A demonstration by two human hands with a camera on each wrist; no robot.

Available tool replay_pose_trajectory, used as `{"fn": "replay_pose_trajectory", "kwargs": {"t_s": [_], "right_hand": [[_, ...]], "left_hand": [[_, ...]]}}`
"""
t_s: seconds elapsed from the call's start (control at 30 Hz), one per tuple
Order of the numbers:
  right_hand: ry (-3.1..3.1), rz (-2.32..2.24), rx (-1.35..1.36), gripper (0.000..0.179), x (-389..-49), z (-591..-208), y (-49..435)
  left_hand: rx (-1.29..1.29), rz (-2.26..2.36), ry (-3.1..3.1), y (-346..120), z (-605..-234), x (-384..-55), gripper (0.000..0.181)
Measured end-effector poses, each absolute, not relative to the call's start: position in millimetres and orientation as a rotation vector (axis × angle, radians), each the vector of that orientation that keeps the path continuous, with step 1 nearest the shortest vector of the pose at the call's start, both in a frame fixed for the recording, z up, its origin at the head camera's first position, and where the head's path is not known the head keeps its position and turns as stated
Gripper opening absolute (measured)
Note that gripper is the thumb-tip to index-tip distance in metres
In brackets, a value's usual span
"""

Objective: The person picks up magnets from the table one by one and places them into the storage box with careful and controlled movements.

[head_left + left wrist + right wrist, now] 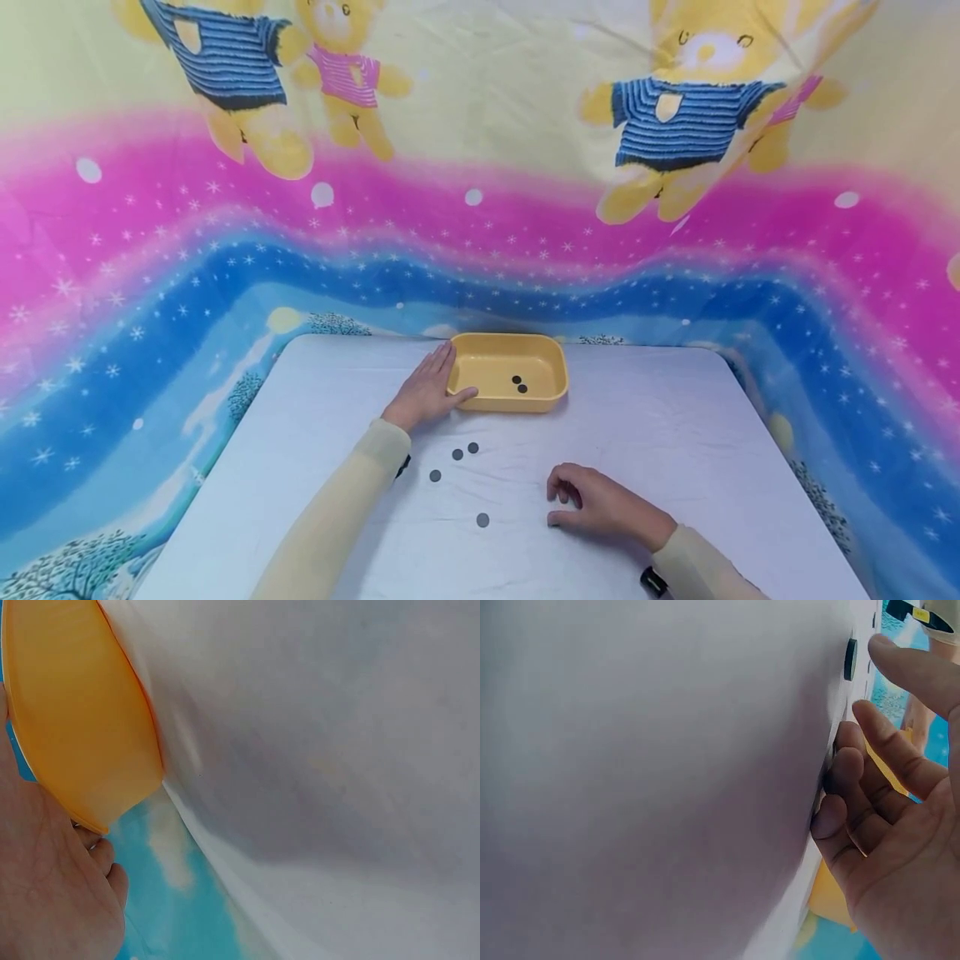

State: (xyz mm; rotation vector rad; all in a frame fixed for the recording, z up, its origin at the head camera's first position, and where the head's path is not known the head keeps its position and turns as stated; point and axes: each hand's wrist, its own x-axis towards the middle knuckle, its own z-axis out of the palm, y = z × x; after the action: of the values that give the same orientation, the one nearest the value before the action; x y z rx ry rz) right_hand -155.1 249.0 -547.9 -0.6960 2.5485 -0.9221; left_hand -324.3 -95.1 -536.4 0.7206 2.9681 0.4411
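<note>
Hands apart — left hand (426, 392) gripping the yellow tray (510, 406), right hand (603, 505) empty and loosely curled.

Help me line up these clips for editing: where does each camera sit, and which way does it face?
Head: worn on the head, facing forward and down at the table, tub and dark discs; left hand, right hand and both sleeves show.
Left wrist: on that wrist, looking at the tub's side and the table; only the left hand shows.
Right wrist: on that wrist, looking across the table; the right hand shows, the left sleeve beyond.
Shared by both wrist views: tub, table.
</note>
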Motion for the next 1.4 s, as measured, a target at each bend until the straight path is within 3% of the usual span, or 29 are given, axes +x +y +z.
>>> {"fn": "replay_pose_trajectory", "kwargs": {"t_s": [1.4], "right_hand": [[2.463,-0.849,-0.784,0.027,-153.0,-540.1,242.2]], "left_hand": [[0.734,0.431,2.979,-94.9,-533.6,-321.8,0.109]]}}
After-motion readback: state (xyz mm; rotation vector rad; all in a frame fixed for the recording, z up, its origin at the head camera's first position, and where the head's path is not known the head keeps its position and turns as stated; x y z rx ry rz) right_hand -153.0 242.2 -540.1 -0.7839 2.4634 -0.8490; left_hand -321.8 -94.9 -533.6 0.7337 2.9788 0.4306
